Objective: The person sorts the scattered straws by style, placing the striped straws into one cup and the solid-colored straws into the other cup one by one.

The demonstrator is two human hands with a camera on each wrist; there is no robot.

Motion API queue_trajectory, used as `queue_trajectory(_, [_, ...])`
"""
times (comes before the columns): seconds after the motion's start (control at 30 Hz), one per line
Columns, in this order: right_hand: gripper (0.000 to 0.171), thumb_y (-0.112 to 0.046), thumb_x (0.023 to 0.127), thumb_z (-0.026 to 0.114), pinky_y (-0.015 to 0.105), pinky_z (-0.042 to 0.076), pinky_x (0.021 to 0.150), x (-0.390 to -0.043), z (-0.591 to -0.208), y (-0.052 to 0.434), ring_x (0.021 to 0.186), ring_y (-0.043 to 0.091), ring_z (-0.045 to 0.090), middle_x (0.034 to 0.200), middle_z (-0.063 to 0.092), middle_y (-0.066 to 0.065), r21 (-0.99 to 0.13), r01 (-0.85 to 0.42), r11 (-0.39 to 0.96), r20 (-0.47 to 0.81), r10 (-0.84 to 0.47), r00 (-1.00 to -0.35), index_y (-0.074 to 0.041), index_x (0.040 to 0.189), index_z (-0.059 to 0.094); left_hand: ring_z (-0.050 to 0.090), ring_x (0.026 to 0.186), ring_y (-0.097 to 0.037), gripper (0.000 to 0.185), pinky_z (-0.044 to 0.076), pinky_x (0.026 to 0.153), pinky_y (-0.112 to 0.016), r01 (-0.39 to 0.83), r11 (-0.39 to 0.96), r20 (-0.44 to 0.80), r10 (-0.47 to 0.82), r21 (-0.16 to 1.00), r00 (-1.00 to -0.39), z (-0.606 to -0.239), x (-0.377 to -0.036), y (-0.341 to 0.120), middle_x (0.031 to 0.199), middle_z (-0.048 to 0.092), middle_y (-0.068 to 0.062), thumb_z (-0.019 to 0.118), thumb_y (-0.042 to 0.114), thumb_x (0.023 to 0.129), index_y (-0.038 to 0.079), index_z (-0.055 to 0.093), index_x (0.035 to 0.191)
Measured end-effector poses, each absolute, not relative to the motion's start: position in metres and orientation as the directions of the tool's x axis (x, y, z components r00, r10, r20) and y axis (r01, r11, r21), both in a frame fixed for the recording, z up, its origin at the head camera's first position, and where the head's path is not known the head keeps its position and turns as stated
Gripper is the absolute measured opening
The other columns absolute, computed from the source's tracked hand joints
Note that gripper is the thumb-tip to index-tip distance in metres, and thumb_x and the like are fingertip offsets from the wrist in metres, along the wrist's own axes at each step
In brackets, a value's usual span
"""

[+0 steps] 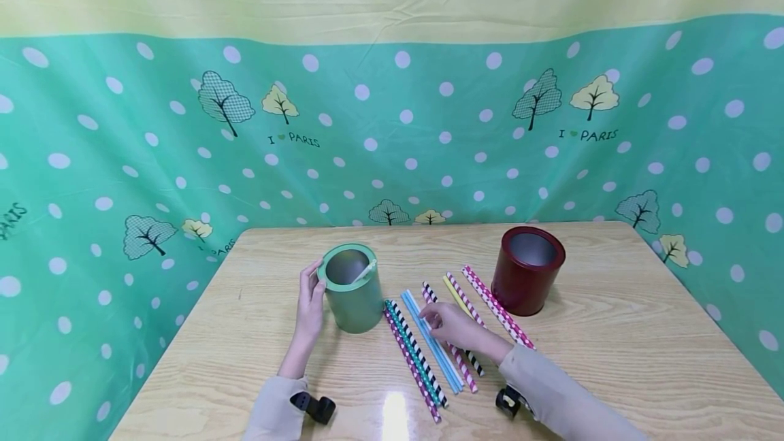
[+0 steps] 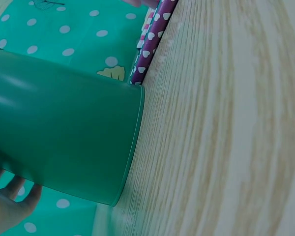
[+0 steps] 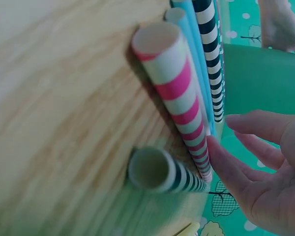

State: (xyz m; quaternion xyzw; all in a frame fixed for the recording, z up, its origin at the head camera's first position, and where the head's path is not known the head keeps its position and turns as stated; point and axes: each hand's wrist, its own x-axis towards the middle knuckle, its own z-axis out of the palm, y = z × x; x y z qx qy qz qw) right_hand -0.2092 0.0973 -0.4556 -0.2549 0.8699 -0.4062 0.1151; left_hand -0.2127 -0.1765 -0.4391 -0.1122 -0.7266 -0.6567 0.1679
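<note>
My left hand (image 1: 310,305) grips the left side of a green canister (image 1: 355,308), its fingers (image 2: 32,199) against the wall. A pale paper straw (image 1: 365,271) leans inside the canister's rim. Over a row of paper straws is my right hand (image 1: 453,325), thumb and forefinger apart with nothing between them. One fingertip (image 3: 215,147) is right at a pink-and-white striped straw (image 3: 172,88). Beside that straw lie light blue straws (image 1: 442,357) and a black-and-white striped straw (image 3: 155,169). The lower ends of the right fingers are partly hidden in the head view.
A dark red canister (image 1: 523,284) stands at the right. Pink patterned straws (image 1: 499,308) and a yellow straw (image 1: 456,293) lie near it. Black striped, teal and purple straws (image 1: 407,349) lie right of the green canister. A polka-dot cloth (image 1: 429,189) hangs behind the wooden table (image 1: 612,332).
</note>
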Motion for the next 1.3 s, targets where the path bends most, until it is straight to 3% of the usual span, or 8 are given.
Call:
queue_trajectory(0.27, [0.028, 0.008, 0.071, 0.059, 0.022, 0.045, 0.061, -0.2136, -0.4616, 0.0975, 0.071, 0.014, 0.051, 0.082, 0.058, 0.006, -0.707, -0.399, 0.584, 0.028, -0.54, -0.841, 0.005, 0.099, 0.059, 0.026, 0.128, -0.028, 0.038, 0.028, 0.094, -0.012, 0.4, 0.109, 0.408, -0.059, 0.91, -0.911, -0.4459, -0.2165, -0.1784, 0.139, 0.03, -0.015, 0.032, 0.012, 0.095, 0.002, 0.027, 0.132])
queue_trajectory(0.57, [0.025, 0.008, 0.068, 0.061, 0.021, 0.042, 0.056, -0.2133, -0.4625, 0.0958, 0.066, 0.011, 0.047, 0.076, 0.054, 0.004, -0.699, -0.38, 0.605, 0.017, -0.517, -0.856, 0.003, 0.093, 0.061, 0.025, 0.128, -0.03, 0.039, 0.028, 0.094, -0.012, 0.41, 0.112, 0.417, -0.057, 0.905, -0.907, -0.4487, -0.2175, -0.1794, 0.138, 0.03, -0.016, 0.032, 0.014, 0.095, 0.001, 0.027, 0.131])
queue_trajectory(0.8, [0.022, 0.006, 0.069, 0.066, 0.02, 0.041, 0.054, -0.2124, -0.4644, 0.0949, 0.06, 0.008, 0.045, 0.069, 0.053, 0.003, -0.703, -0.401, 0.587, 0.029, -0.54, -0.841, 0.003, 0.09, 0.062, 0.027, 0.127, -0.031, 0.038, 0.025, 0.102, -0.042, 0.412, 0.123, 0.422, -0.065, 0.903, -0.904, -0.4482, -0.2171, -0.1783, 0.139, 0.03, -0.016, 0.032, 0.014, 0.095, 0.002, 0.028, 0.131])
queue_trajectory(0.9, [0.023, 0.005, 0.069, 0.066, 0.019, 0.041, 0.051, -0.2121, -0.4649, 0.094, 0.056, 0.007, 0.045, 0.067, 0.052, 0.001, -0.708, -0.386, 0.592, 0.006, -0.541, -0.841, 0.004, 0.092, 0.062, 0.028, 0.127, -0.032, 0.038, 0.023, 0.101, -0.049, 0.42, 0.124, 0.43, -0.066, 0.899, -0.9, -0.448, -0.2172, -0.1781, 0.138, 0.03, -0.017, 0.031, 0.012, 0.095, 0.001, 0.028, 0.131])
queue_trajectory(1.03, [0.023, 0.005, 0.07, 0.065, 0.02, 0.04, 0.046, -0.212, -0.4641, 0.0932, 0.051, 0.006, 0.045, 0.064, 0.05, 0.0, -0.71, -0.356, 0.608, -0.029, -0.53, -0.848, 0.003, 0.093, 0.062, 0.028, 0.127, -0.031, 0.038, 0.025, 0.101, -0.044, 0.419, 0.121, 0.429, -0.07, 0.9, -0.901, -0.4484, -0.2177, -0.1786, 0.138, 0.031, -0.017, 0.032, 0.013, 0.095, 0.001, 0.028, 0.131])
queue_trajectory(1.3, [0.023, 0.006, 0.071, 0.063, 0.02, 0.037, 0.042, -0.2109, -0.4633, 0.0925, 0.045, 0.006, 0.044, 0.058, 0.051, 0.001, -0.704, -0.349, 0.619, -0.041, -0.525, -0.85, 0.003, 0.093, 0.061, 0.028, 0.127, -0.031, 0.038, 0.029, 0.094, -0.014, 0.425, 0.116, 0.433, -0.061, 0.898, -0.899, -0.4513, -0.2196, -0.1806, 0.138, 0.031, -0.018, 0.032, 0.014, 0.095, 0.0, 0.028, 0.131])
